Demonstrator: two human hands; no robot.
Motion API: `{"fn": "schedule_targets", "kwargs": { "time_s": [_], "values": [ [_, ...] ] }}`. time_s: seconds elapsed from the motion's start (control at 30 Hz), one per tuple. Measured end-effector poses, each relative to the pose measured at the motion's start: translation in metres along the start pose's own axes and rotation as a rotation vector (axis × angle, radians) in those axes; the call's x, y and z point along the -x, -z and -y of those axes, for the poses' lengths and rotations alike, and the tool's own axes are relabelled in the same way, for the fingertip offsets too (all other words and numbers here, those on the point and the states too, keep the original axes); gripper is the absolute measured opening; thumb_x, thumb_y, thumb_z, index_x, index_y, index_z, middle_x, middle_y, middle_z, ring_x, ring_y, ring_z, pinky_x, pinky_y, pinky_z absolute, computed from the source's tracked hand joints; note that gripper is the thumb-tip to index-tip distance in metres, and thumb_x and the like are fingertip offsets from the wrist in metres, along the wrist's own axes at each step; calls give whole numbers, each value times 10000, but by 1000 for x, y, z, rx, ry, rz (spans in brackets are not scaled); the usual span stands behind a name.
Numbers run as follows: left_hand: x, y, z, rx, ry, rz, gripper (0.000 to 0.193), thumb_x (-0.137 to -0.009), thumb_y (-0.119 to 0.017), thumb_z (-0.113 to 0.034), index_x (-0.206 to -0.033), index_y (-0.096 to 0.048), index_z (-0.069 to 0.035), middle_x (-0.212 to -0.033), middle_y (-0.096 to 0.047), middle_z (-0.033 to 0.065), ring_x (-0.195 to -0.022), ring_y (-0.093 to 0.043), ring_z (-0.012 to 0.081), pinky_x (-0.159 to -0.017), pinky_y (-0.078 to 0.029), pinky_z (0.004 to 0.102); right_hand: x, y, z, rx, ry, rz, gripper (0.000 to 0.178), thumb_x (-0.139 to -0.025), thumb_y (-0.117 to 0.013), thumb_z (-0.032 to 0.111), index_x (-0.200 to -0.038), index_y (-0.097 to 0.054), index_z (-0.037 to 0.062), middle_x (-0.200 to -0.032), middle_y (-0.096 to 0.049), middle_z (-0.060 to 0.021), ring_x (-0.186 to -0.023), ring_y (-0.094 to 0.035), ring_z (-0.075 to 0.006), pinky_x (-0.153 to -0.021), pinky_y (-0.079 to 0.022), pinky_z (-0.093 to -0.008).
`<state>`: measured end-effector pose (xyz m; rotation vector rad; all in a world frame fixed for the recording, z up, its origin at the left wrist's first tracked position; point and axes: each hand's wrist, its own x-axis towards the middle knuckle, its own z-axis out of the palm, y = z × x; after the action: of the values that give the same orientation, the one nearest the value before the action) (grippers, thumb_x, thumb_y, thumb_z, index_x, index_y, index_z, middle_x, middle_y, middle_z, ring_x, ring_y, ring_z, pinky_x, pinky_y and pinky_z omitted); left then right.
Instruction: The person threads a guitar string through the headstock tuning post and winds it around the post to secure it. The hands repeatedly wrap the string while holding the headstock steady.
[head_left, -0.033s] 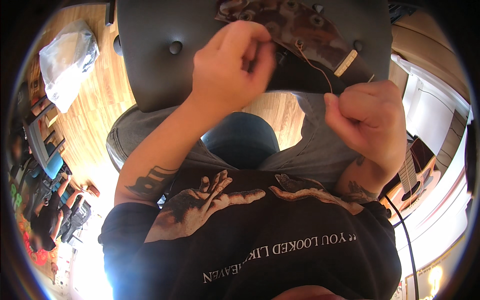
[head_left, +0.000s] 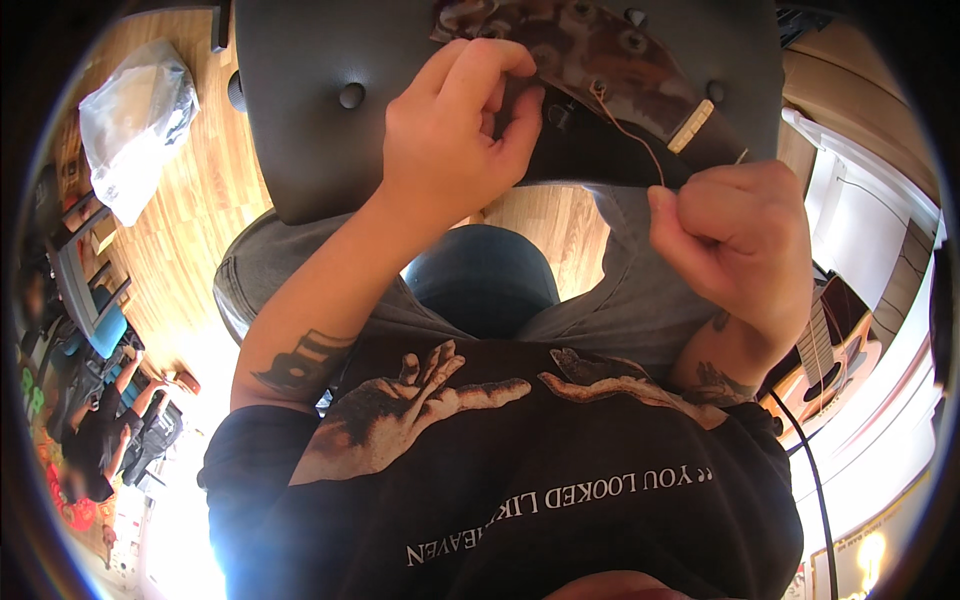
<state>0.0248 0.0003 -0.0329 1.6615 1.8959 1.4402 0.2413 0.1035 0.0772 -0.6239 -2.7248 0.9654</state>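
A dark brown, glossy guitar headstock (head_left: 640, 78) lies at the top of the view, with round metal posts and a pale nut (head_left: 692, 126) across its neck end. A thin copper-coloured guitar string (head_left: 637, 138) runs from one post to my right hand (head_left: 745, 225), which is closed in a fist and pinches it between thumb and forefinger. My left hand (head_left: 455, 125) is at the headstock's near-left edge, its fingers curled and thumb close to the forefinger. Whatever sits between those fingertips is hidden.
Beneath the headstock is a black tufted, padded seat (head_left: 300, 150). A clear plastic bag (head_left: 138, 125) lies on the wooden floor at left. An acoustic guitar (head_left: 835, 350) stands at right beside a black cable (head_left: 815, 470). Another person (head_left: 95, 430) is at far left.
My left hand's fingers, blurred before, have shifted slightly left and turned a little at the headstock's edge. The right hand and the string look the same.
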Motion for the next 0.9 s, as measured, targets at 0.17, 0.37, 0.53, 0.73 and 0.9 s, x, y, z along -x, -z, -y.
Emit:
{"fn": "schedule_targets", "kwargs": {
  "time_s": [0.17,0.37,0.53,0.73,0.9],
  "values": [
    [7,1,4,-2,-239,20,202,-767,-926,-21,-906,-798,-94,-774,-661,-24,-507,-497,38,-459,-396,215,0,1,3,-27,-25,0,308,-771,-797,-1,-594,-550,54,-546,-487,-91,-480,-535,-304,-456,-357,-411],
    [10,-5,9,40,-270,-20,175,-773,-902,8,-836,-763,-78,-718,-623,-10,-491,-482,53,-442,-383,228,0,-2,3,-7,-27,-13,314,-771,-793,1,-586,-547,57,-543,-488,-89,-475,-529,-307,-455,-355,-409],
    [8,1,13,-78,-148,71,186,-763,-871,-47,-756,-699,-117,-714,-591,-16,-488,-531,132,-445,-429,295,0,0,3,-1,-29,-11,329,-776,-794,9,-579,-535,62,-539,-486,-82,-471,-522,-307,-454,-356,-409],
    [0,4,-2,87,-91,-18,170,-755,-864,44,-819,-744,-59,-790,-662,-1,-489,-490,34,-440,-368,223,1,-1,3,12,-26,-21,339,-783,-797,20,-576,-532,66,-537,-485,-80,-474,-524,-310,-455,-360,-412],
    [6,3,7,86,-183,46,192,-752,-901,7,-899,-797,-63,-799,-683,9,-504,-508,45,-447,-378,220,1,-1,2,9,-26,-21,337,-784,-799,25,-578,-536,65,-539,-487,-84,-478,-529,-316,-457,-362,-414]
  ]
}}
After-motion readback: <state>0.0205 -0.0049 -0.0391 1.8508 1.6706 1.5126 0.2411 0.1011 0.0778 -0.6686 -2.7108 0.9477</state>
